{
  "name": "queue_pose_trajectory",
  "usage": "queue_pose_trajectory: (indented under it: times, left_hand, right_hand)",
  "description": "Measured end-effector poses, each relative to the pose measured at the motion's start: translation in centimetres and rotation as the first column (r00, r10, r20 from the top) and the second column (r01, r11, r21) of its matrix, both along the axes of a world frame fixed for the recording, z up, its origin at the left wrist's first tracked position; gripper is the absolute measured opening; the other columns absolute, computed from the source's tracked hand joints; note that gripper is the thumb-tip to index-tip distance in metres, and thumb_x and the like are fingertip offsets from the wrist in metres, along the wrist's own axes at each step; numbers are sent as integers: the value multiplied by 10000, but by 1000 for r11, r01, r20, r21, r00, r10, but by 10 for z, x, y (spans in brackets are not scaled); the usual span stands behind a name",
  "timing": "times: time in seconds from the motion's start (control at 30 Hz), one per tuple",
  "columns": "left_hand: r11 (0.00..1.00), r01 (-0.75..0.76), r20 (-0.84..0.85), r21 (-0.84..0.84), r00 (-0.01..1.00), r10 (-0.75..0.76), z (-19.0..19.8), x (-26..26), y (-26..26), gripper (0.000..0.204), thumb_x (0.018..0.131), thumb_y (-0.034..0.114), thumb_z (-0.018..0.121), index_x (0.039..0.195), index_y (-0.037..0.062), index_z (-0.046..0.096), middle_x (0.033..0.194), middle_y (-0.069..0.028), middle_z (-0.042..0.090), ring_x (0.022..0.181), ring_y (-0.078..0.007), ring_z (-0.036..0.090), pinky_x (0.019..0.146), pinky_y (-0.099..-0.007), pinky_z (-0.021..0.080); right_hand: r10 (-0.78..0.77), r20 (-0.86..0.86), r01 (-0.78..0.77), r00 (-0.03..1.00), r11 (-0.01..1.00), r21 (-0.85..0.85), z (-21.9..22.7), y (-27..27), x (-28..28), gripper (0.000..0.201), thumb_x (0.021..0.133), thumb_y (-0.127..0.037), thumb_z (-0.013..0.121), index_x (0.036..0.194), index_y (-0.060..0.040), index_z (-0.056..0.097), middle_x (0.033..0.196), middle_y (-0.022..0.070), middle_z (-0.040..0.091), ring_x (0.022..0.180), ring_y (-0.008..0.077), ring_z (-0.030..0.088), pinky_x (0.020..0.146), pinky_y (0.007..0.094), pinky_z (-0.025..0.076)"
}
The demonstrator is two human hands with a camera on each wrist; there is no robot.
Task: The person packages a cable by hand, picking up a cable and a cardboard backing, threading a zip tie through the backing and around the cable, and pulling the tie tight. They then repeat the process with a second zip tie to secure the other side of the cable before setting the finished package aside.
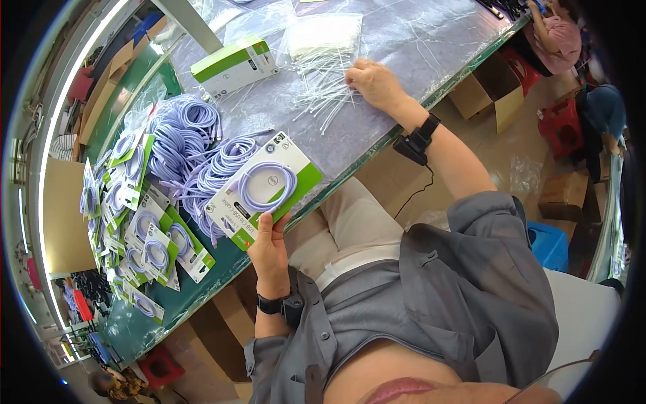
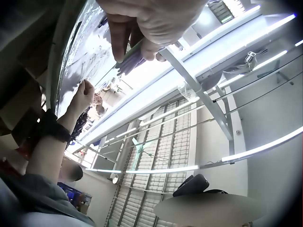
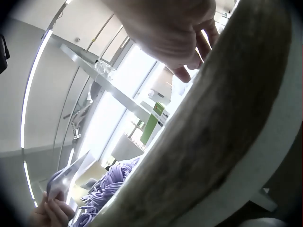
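Observation:
My left hand [image 1: 269, 259] grips the lower edge of a white-and-green card [image 1: 232, 212], its thumb on the front. A coiled lilac USB cable [image 1: 294, 180] is mounted on that card, which is tilted over the table edge. My right hand [image 1: 378, 84] is at the right side of a loose pile of thin white cable ties [image 1: 323, 87], fingers bent down at their ends. I cannot tell if it pinches one. In the right wrist view the right hand [image 3: 165, 33] has its fingertips low at the table. The left wrist view shows the left hand [image 2: 151, 23] holding the card edge-on.
Bundled lilac cables [image 1: 182, 135] lie left of the card, beside a heap of carded cables [image 1: 151, 252]. A green-and-white box [image 1: 235, 71] stands near a metal post [image 1: 195, 27]. Cartons [image 1: 488, 91] and a blue stool [image 1: 548, 246] are on the floor. Other people sit nearby.

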State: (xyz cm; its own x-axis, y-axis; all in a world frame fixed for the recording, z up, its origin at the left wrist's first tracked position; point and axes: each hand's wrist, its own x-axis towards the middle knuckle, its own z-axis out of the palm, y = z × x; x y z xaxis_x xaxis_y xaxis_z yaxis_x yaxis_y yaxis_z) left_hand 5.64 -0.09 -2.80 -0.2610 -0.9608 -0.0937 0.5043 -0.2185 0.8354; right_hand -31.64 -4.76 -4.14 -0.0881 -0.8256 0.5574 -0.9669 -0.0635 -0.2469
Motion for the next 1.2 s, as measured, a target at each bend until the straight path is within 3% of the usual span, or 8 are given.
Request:
queue_pose_trajectory:
  times: [0.5, 0.57, 0.63, 0.7, 0.77, 0.93, 1.1, 1.2]
  left_hand:
    - [997, 36, -87, 63, 996, -30, -8, 2, -2, 296, 922, 51, 550, 1215, 41, 508, 1108, -74, 607, 963, -196, 631, 813, -327, 576]
    - [996, 43, -143, 82, 989, -31, -5, -2, -6, 300, 925, 55, 545, 1221, 34, 502, 1125, -83, 603, 965, -201, 631, 815, -332, 575]
    - [980, 124, -379, 156, 924, -57, 8, -9, -13, 276, 928, 66, 542, 1202, 36, 519, 1104, -90, 626, 957, -218, 644, 803, -317, 575]
    - [983, 134, -382, 125, 921, -76, 19, -17, -16, 269, 927, 67, 545, 1194, 37, 526, 1095, -93, 634, 950, -224, 648, 799, -314, 576]
    - [984, 153, -379, 95, 919, -107, 22, -23, -17, 260, 927, 75, 549, 1185, 42, 533, 1084, -100, 641, 938, -232, 654, 790, -312, 579]
    - [983, 154, -390, 101, 915, -103, 18, -18, -19, 280, 922, 84, 562, 1194, 33, 523, 1087, -108, 639, 953, -239, 652, 780, -300, 583]
    - [987, 101, -377, 123, 925, -47, 13, -11, -18, 300, 915, 87, 573, 1202, 21, 512, 1095, -119, 634, 963, -247, 650, 771, -294, 589]
    - [986, 107, -380, 129, 923, -51, 13, -15, -17, 294, 916, 84, 571, 1197, 19, 515, 1093, -124, 635, 958, -251, 651, 765, -296, 590]
  right_hand:
    - [161, -166, -152, 973, 986, 63, 33, 14, 1, 55, 829, -80, 549, 874, -80, 580, 862, 77, 588, 851, 259, 593, 756, 374, 453]
    - [211, 91, -208, 973, 977, -48, 42, 23, 8, 62, 811, -43, 606, 873, -50, 598, 807, 70, 592, 725, 212, 574, 645, 330, 461]
    - [228, 240, -232, 943, 973, -13, 62, 37, 30, 82, 814, -46, 621, 895, -49, 609, 786, 51, 588, 692, 172, 554, 626, 302, 455]
    - [236, 384, -262, 893, 965, 15, 67, 42, 50, 101, 817, -49, 636, 917, -48, 620, 765, 33, 585, 660, 132, 534, 607, 274, 449]
    - [91, 641, -174, 762, 982, 68, 65, 43, 58, 143, 806, -51, 659, 947, -45, 635, 712, 2, 557, 635, 81, 488, 598, 238, 426]
    - [53, 675, -141, 736, 987, 77, 24, 37, 46, 188, 807, -50, 649, 992, -46, 621, 684, 6, 550, 632, 92, 493, 598, 259, 429]
    - [-11, 686, -92, 727, 989, 113, 27, 40, 55, 169, 813, -66, 645, 980, -59, 622, 660, 12, 537, 638, 110, 496, 599, 284, 430]
    - [51, 772, -168, 633, 983, 72, 24, 37, 60, 135, 833, -71, 631, 967, -60, 630, 649, -5, 527, 625, 96, 483, 579, 271, 417]
